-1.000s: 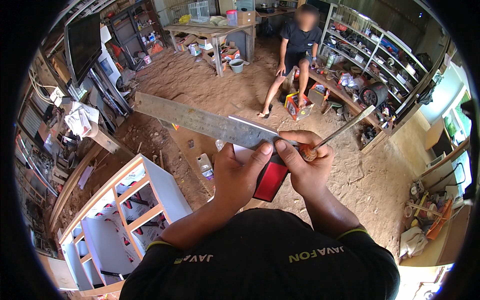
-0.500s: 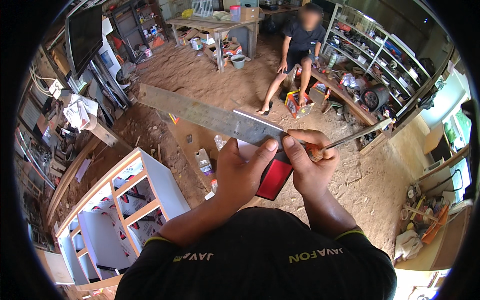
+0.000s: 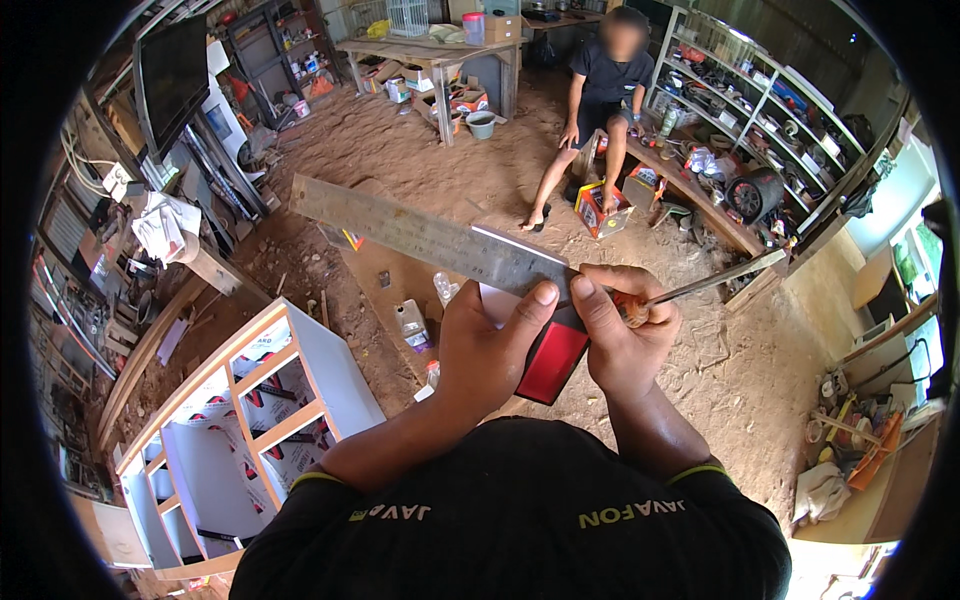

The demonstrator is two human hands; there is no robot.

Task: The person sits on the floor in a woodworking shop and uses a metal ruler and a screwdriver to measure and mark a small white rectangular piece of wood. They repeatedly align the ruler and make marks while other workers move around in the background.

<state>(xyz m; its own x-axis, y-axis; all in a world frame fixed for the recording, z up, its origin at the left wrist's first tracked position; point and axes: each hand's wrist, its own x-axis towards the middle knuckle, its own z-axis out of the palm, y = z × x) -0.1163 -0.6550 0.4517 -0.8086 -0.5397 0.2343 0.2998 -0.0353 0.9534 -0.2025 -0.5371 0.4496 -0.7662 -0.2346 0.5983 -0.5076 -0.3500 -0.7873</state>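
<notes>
A try square with a long steel blade (image 3: 420, 236) and a red stock (image 3: 551, 362) is held up in front of my chest. My left hand (image 3: 485, 350) grips it where the blade meets the stock, thumb pressed on the blade's near end. My right hand (image 3: 620, 335) is closed on the same joint from the right and also holds a thin metal tool with an orange handle (image 3: 712, 281), whose shaft points up and right. The blade reaches up and left over the dirt floor.
A white shelf cabinet (image 3: 262, 400) lies on the dirt floor at lower left. Small bottles (image 3: 412, 325) stand beside it. A person (image 3: 600, 95) sits on a low bench ahead. A wooden table (image 3: 430, 55) and shelving with tools (image 3: 790, 130) stand around the room.
The view has tilted slightly, so the hands and square sit a little lower and to the right. Both hands keep their grip on the square.
</notes>
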